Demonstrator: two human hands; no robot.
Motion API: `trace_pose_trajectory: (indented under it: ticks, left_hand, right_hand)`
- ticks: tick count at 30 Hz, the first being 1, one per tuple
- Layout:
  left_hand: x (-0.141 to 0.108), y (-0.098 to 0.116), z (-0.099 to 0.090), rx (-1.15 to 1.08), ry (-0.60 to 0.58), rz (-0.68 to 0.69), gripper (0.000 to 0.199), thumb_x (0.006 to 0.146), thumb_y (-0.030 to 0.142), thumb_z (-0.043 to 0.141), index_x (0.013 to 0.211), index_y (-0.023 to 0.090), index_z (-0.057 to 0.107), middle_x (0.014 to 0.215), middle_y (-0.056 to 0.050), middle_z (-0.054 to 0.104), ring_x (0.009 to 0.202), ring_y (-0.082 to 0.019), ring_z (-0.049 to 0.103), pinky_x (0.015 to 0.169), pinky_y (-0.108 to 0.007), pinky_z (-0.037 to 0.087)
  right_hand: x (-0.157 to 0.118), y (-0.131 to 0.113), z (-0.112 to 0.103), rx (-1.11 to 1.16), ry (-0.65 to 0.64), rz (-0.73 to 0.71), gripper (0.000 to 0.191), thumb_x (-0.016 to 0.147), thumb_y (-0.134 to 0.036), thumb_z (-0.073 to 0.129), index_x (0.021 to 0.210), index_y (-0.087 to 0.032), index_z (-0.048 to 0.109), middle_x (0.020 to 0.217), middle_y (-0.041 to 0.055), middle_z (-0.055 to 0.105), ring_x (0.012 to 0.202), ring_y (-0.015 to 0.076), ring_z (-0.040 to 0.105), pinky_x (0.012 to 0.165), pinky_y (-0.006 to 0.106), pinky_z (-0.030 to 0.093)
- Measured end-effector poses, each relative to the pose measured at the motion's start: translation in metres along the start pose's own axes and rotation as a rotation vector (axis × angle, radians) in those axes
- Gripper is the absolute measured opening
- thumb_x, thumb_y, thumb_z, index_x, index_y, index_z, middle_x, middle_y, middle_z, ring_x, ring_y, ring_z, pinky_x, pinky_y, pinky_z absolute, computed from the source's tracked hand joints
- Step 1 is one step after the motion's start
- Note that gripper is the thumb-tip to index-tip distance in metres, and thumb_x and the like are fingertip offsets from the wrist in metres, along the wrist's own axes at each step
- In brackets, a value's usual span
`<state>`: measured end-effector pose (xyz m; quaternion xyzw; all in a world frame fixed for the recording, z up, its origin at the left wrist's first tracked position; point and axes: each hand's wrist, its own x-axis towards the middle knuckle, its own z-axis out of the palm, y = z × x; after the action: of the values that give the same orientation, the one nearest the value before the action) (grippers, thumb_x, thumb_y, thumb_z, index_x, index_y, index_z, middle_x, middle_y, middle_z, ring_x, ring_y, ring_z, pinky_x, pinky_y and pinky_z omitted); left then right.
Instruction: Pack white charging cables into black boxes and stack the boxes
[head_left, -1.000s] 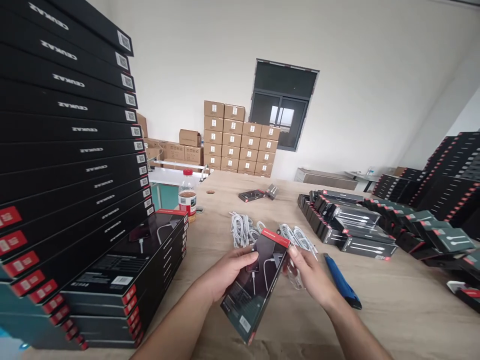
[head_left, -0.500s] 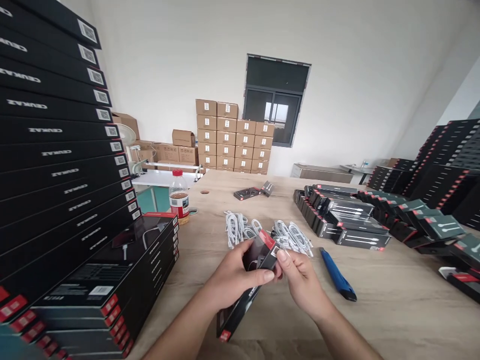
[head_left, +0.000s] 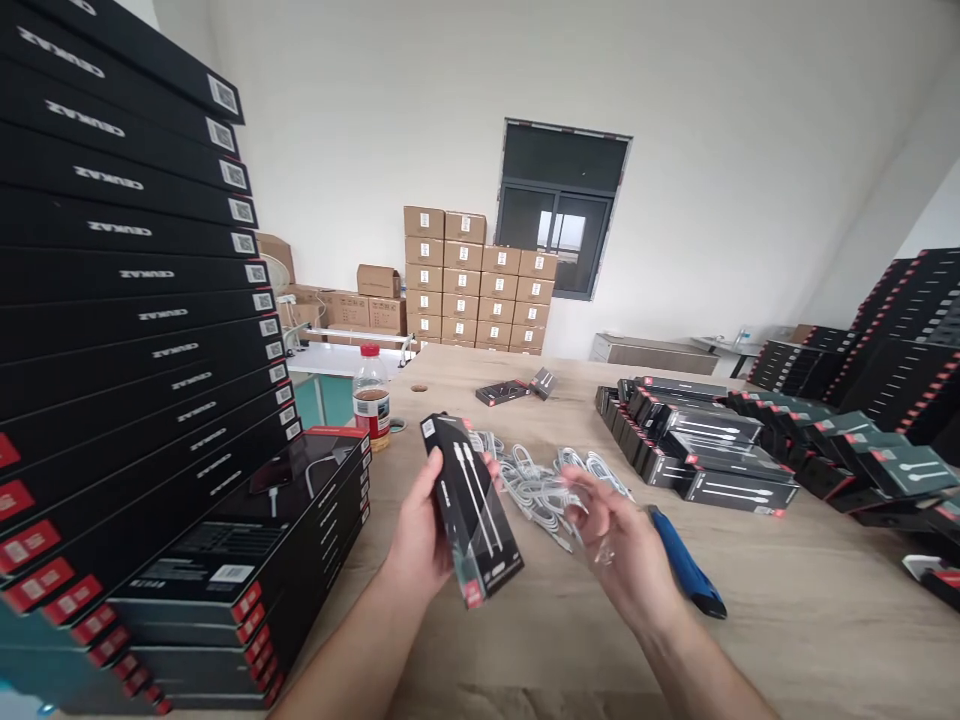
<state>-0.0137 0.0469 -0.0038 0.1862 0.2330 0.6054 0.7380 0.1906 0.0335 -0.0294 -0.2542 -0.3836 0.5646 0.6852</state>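
Observation:
A black box with a white cable picture (head_left: 472,505) is gripped in my left hand (head_left: 420,535), tilted with its printed face toward me. To its right, my right hand (head_left: 626,550) is apart from the box, with fingers curled round a thin piece of clear, crinkled plastic film (head_left: 592,530). Coiled white cables (head_left: 536,490) lie on the wooden table just beyond and between my hands. A blue cutter (head_left: 686,565) rests on the table right of my right hand.
Tall stacks of black boxes (head_left: 135,270) rise at the left. A bottle with a red cap (head_left: 371,400) stands beside them. Rows of small boxes (head_left: 697,440) fill the right side. Two small boxes (head_left: 502,391) lie farther back; cartons (head_left: 480,285) are stacked beyond the table.
The box has turned to show its cable-picture face and shifted left in my left hand. My right hand has come off the box and moved right, with clear film in it.

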Motion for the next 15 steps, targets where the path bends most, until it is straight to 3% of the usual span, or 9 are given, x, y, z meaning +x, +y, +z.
trace_pose_trajectory:
  ticks: [2, 4, 6, 8, 12, 15]
  left_hand:
    - [0.004, 0.004, -0.003, -0.092, 0.01, 0.068, 0.044, 0.095, 0.048, 0.052, 0.112, 0.011, 0.07, 0.102, -0.016, 0.074, 0.09, -0.025, 0.074, 0.083, -0.039, 0.062]
    - [0.009, 0.006, -0.008, -0.147, 0.017, 0.164, 0.039, 0.095, 0.047, 0.053, 0.118, 0.018, 0.067, 0.099, -0.012, 0.074, 0.093, -0.026, 0.074, 0.085, -0.043, 0.061]
    - [0.014, 0.008, -0.014, -0.165, 0.059, 0.225, 0.035, 0.096, 0.045, 0.054, 0.119, 0.022, 0.066, 0.097, -0.011, 0.074, 0.096, -0.027, 0.074, 0.087, -0.046, 0.06]
    - [0.017, 0.008, -0.018, -0.16, 0.128, 0.247, 0.032, 0.096, 0.043, 0.055, 0.115, 0.021, 0.067, 0.096, -0.011, 0.074, 0.095, -0.028, 0.074, 0.086, -0.046, 0.061]
    - [0.015, 0.01, -0.017, -0.177, 0.129, 0.25, 0.035, 0.096, 0.048, 0.051, 0.113, 0.022, 0.067, 0.099, -0.013, 0.074, 0.092, -0.028, 0.074, 0.082, -0.046, 0.061]
    - [0.009, 0.012, -0.013, -0.225, 0.018, 0.215, 0.044, 0.096, 0.056, 0.047, 0.119, 0.024, 0.066, 0.105, -0.014, 0.073, 0.097, -0.029, 0.073, 0.085, -0.048, 0.06]
  right_hand:
    - [0.004, -0.008, -0.005, 0.183, 0.044, 0.061, 0.04, 0.072, -0.035, 0.081, 0.047, -0.02, 0.054, 0.104, 0.0033, 0.075, 0.105, 0.0203, 0.064, 0.088, 0.031, 0.051]
    - [0.007, -0.017, -0.011, 0.338, 0.026, 0.11, 0.046, 0.073, -0.029, 0.081, 0.044, -0.021, 0.046, 0.075, -0.0016, 0.071, 0.08, 0.0147, 0.066, 0.093, 0.035, 0.054]
    - [0.01, -0.024, -0.019, 0.417, 0.001, 0.146, 0.051, 0.075, -0.024, 0.079, 0.044, -0.02, 0.038, 0.052, -0.0073, 0.054, 0.052, 0.008, 0.054, 0.084, 0.031, 0.058]
    - [0.014, -0.029, -0.029, 0.422, 0.013, 0.178, 0.054, 0.075, -0.021, 0.078, 0.045, -0.02, 0.033, 0.046, -0.0096, 0.043, 0.041, 0.0053, 0.04, 0.069, 0.025, 0.058]
    - [0.024, -0.028, -0.047, 0.25, 0.114, 0.191, 0.058, 0.07, -0.026, 0.079, 0.046, -0.021, 0.026, 0.044, -0.0095, 0.037, 0.037, 0.0042, 0.03, 0.043, 0.02, 0.045]
    - [0.023, -0.018, -0.047, -0.097, 0.111, 0.204, 0.053, 0.072, -0.042, 0.079, 0.049, -0.021, 0.037, 0.045, -0.0091, 0.036, 0.038, 0.005, 0.028, 0.035, 0.019, 0.031]
